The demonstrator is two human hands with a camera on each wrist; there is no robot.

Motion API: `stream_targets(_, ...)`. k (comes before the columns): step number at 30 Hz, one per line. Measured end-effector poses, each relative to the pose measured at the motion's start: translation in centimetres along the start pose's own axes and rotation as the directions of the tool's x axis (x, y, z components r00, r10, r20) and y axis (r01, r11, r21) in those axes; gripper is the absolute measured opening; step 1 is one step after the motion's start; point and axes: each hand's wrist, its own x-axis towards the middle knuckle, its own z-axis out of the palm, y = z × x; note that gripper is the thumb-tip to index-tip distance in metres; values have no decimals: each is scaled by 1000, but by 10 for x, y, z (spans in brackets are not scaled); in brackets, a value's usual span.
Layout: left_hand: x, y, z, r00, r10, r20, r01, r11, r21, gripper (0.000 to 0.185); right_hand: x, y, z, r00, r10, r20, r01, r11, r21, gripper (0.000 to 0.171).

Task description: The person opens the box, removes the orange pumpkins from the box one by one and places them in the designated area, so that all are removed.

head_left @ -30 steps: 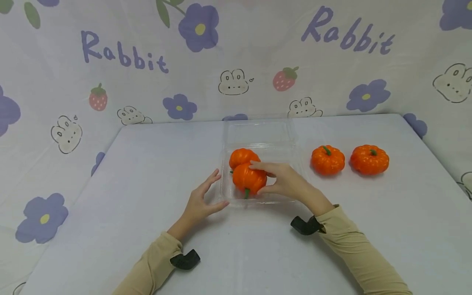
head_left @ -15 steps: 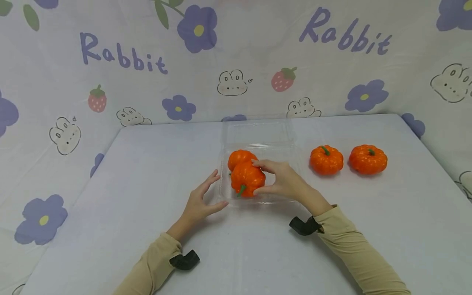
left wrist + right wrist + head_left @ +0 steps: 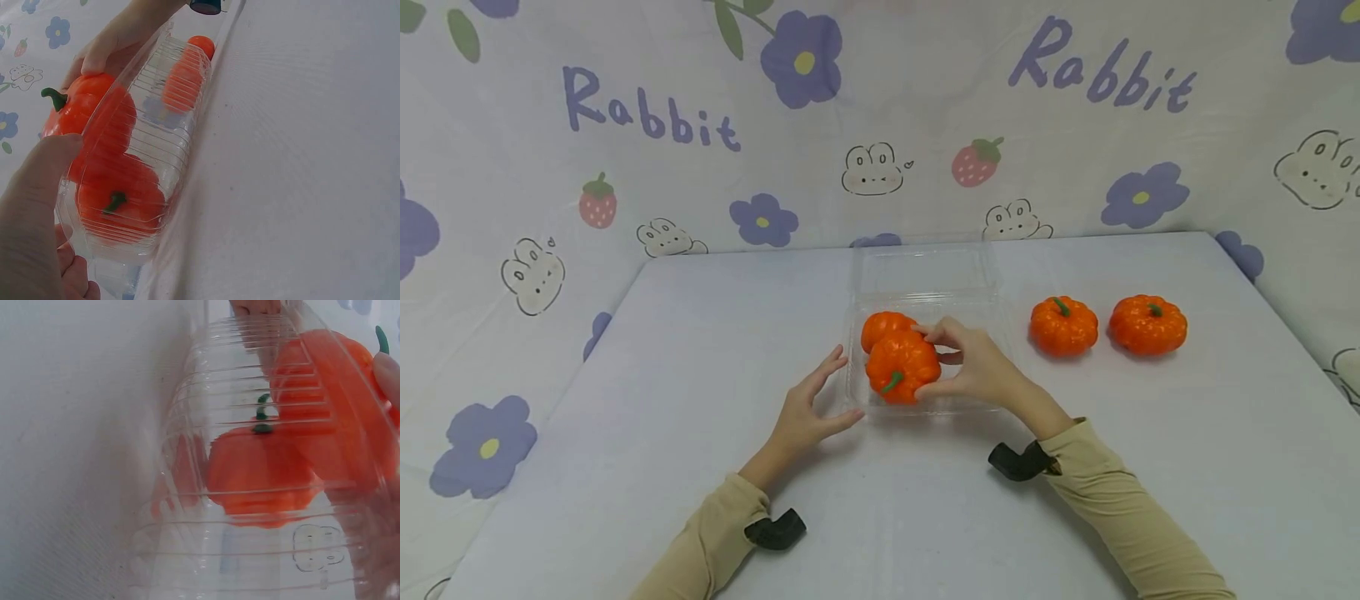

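Observation:
My right hand (image 3: 977, 362) grips a glossy orange toy pumpkin (image 3: 901, 367) with a green stem, thumb at the front and fingers behind. That pumpkin sits high in a clear plastic clamshell box (image 3: 958, 411), its stem tilted toward the front left. Behind it, partly covered, a second orange pumpkin (image 3: 886, 327) lies in the box's left half; through the wall it shows low down in the left wrist view (image 3: 122, 200). My left hand (image 3: 805, 417) is spread at the box's left front corner, its thumb (image 3: 47, 162) close to the rim.
Two more orange pumpkins stand to the right of the box: a nearer one (image 3: 1063, 327) and one farther right (image 3: 1148, 325). The box's lid (image 3: 925, 271) lies folded back behind it. A patterned cloth backdrop (image 3: 925, 100) rises behind the white table (image 3: 715, 333).
The gripped pumpkin has turned, its stem swinging from straight front to front left. The pumpkin behind it has shifted slightly toward the front. My left hand has hardly moved.

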Motion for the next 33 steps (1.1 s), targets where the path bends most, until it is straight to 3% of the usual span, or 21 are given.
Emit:
stream_targets(5,3,14,-3,999,43,-1,-43,999,-27,66,-1,1,-4,1000,10,27,-12,999,40,71)
stream_targets(17,1,2,0,1000,-10,6,10,1000,-2,68,-7,1,-12,991,130,6,-130,985,110,62)
stream_targets(24,7,26,-6,999,37,12,-37,999,-8,64,-8,0,-14,986,164,-10,-161,977,138,58)
stream_targets(28,10,39,-8,999,33,15,-33,999,-14,63,-9,0,-16,982,187,-21,-183,974,132,55)
stream_targets(31,9,41,-9,999,34,20,-34,999,-22,61,-12,0,-17,979,203,-28,-197,970,144,53)
stream_targets(33,8,34,-8,999,29,24,-28,999,-15,62,-14,-1,-18,977,209,-39,-201,967,154,53)
